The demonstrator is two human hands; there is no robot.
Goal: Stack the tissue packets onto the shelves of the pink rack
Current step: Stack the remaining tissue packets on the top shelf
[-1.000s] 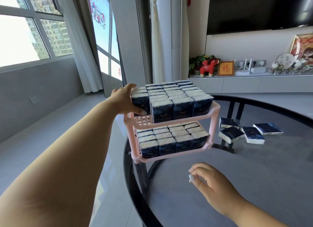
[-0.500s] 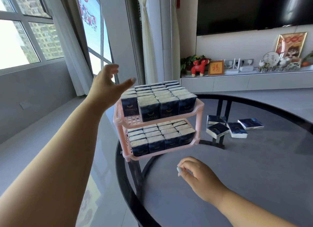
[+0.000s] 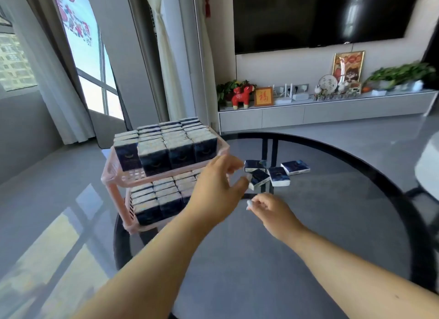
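The pink two-shelf rack [image 3: 111, 173] stands at the left edge of the round glass table [image 3: 320, 235]. Both shelves are packed with upright dark blue tissue packets [image 3: 166, 150]. Several loose packets [image 3: 276, 174] lie flat on the glass to the right of the rack. My left hand [image 3: 216, 190] hovers open in front of the rack's right side, fingers spread toward the loose packets, thumb tip close to the nearest one. My right hand [image 3: 268, 211] is lower and nearer, fingers loosely curled, holding nothing.
The table has a black rim and dark legs seen through the glass. Beyond it a low TV cabinet [image 3: 320, 109] carries a red figurine [image 3: 241, 96], plants and frames under a wall TV. Windows and curtains are on the left.
My left hand left the top shelf's left side and swung right and down, in front of the rack toward the loose packets. My right hand moved forward. The view turned right.
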